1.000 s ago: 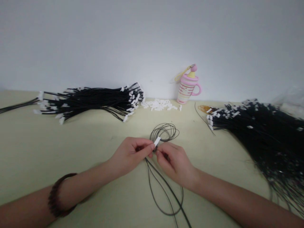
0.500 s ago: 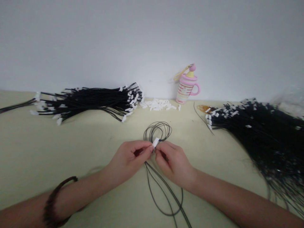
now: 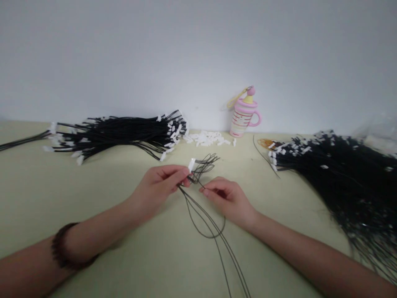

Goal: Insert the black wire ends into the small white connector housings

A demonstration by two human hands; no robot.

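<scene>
My left hand (image 3: 164,182) pinches a white plastic connector (image 3: 191,165) together with thin black wires (image 3: 206,165) between thumb and fingers. Some of these wires curl in loose loops beyond the fingertips; others trail from under the hand down to the lower edge of the view. To the right, my right hand (image 3: 228,198) is closed in a pinch on one thin black wire that runs from the connector's side. The wire's end is hidden in the fingers.
Behind my left hand lies a bundle of black wires (image 3: 124,130) with white connectors. Small white connectors (image 3: 207,138) are heaped by a pink striped cup-shaped trinket (image 3: 242,118). A large pile of black wires (image 3: 347,178) covers the table's right side, an orange coil (image 3: 265,143) beside it.
My hands have moved apart. The left has shifted left and slightly up with the connector, and the right now draws out one wire. The wire loops have tilted and bunched.
</scene>
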